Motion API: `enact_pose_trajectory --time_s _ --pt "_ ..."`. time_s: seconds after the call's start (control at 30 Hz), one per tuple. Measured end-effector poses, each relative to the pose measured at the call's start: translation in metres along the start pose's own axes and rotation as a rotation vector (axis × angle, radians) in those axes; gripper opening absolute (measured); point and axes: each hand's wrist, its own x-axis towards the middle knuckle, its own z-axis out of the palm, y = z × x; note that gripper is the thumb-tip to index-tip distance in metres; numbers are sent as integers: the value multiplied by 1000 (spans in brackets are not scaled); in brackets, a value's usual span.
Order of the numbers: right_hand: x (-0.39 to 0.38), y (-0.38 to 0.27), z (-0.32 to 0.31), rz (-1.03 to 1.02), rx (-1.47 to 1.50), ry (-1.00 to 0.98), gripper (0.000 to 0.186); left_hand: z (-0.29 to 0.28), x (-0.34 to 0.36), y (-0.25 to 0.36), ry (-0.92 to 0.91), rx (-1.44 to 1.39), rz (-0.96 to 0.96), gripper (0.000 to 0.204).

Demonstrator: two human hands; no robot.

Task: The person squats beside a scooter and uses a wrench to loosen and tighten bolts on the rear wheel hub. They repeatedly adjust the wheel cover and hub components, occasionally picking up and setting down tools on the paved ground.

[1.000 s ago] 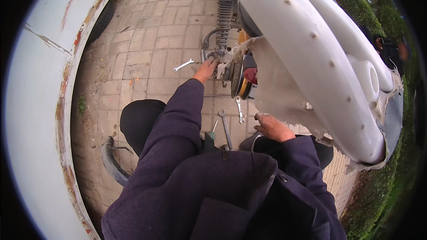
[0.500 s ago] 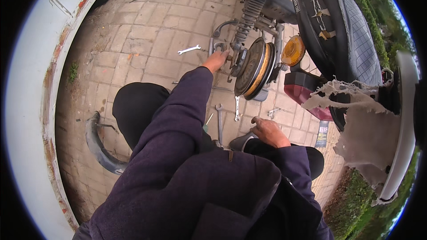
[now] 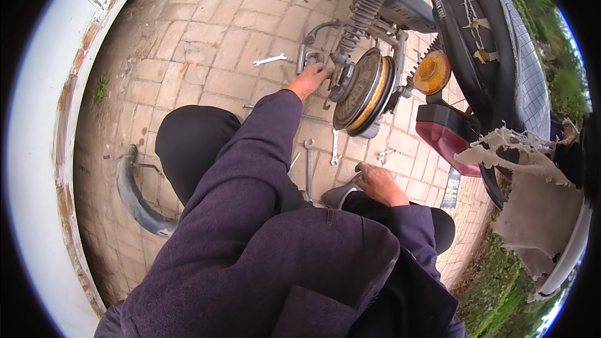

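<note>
My left hand (image 3: 308, 81) reaches to the axle end beside the rusty wheel hub (image 3: 358, 91) of a motorbike. Its fingers are bent together against the metal there; what they pinch is too small to make out. Above it rises the coil-spring shock absorber (image 3: 362, 20). My right hand (image 3: 380, 185) hangs over my right knee with fingers loosely apart and nothing in them. A shoe (image 3: 338, 195) shows beside it. On the paving, between hub and knees, lie a long wrench (image 3: 309, 166) and a shorter wrench (image 3: 335, 148). Another wrench (image 3: 269, 60) lies beyond my left hand.
Small metal parts (image 3: 386, 155) lie beyond my right hand. A thin rod (image 3: 288, 113) passes under my left sleeve. The torn seat (image 3: 494, 31), orange turn signal (image 3: 432, 72) and red tail light (image 3: 441, 144) overhang at right. A curved dark fender (image 3: 141, 194) lies left, near a white panel (image 3: 37, 150).
The view has shifted slightly, so the motorbike sits farther right in it. My left hand stays at the hub with its fingers slightly repositioned. My right hand has barely moved.
</note>
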Motion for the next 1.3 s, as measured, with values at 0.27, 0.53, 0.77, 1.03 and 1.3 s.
enact_pose_trajectory --time_s 0.27,0.53,0.77,1.03,1.3 --pt "7 -3 1 -28 -51 10 33 -13 2 -7 -134 -38 30 36" --pt "11 -13 -6 -54 7 -6 33 -4 20 -6 56 205 -230 58" --pt "12 -6 0 -55 -3 -6 32 -4 11 -6 -64 83 -16 44" --pt "15 -8 0 -84 -8 10 35 -12 12 -9 -88 91 192 32" --pt "16 -10 0 -99 17 19 34 -9 27 -17 54 266 -126 52"
